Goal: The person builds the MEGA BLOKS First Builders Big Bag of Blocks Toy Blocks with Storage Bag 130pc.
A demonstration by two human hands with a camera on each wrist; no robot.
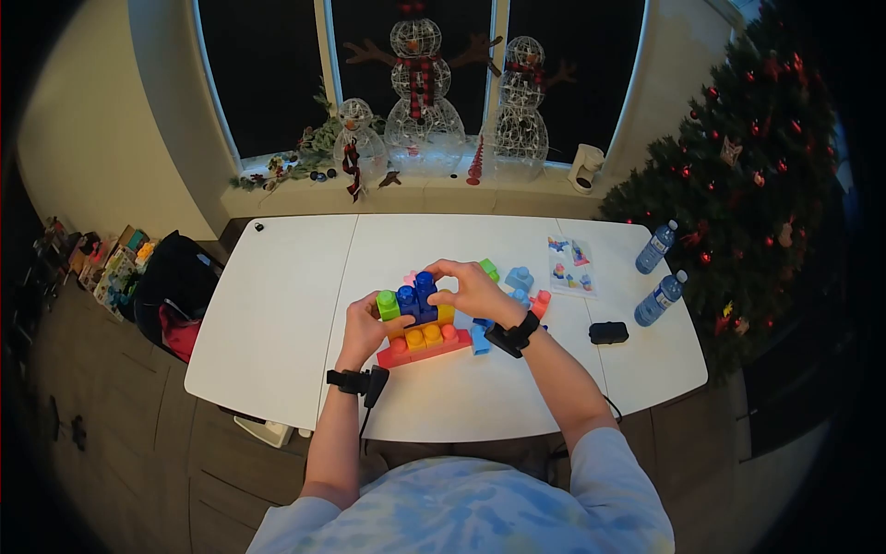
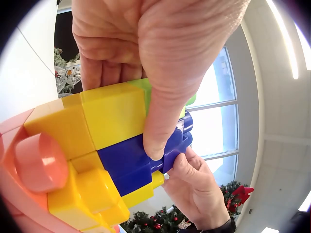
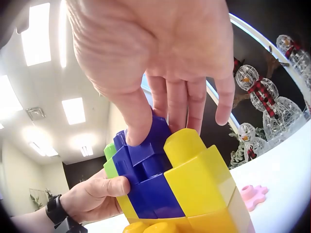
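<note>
A stack of toy blocks has a long red-pink base (image 1: 425, 351), with orange and yellow blocks above and blue ones higher up. My left hand (image 1: 362, 330) grips the stack's left side near a green block (image 1: 387, 306); its thumb presses the lower blue block (image 2: 127, 165) in the left wrist view. My right hand (image 1: 477, 294) pinches an upper blue block (image 3: 151, 141) between thumb and fingers. That block looks tilted over the lower blue one, beside a yellow block (image 3: 201, 179). Whether its underside is fully seated cannot be told.
Loose light-blue blocks (image 1: 520, 278), a green block (image 1: 489, 270) and a pink block (image 1: 541, 302) lie right of the stack. Farther right are a picture sheet (image 1: 571, 266), a black case (image 1: 608, 332) and two water bottles (image 1: 656, 247), (image 1: 661, 298) on the white table (image 1: 268, 314).
</note>
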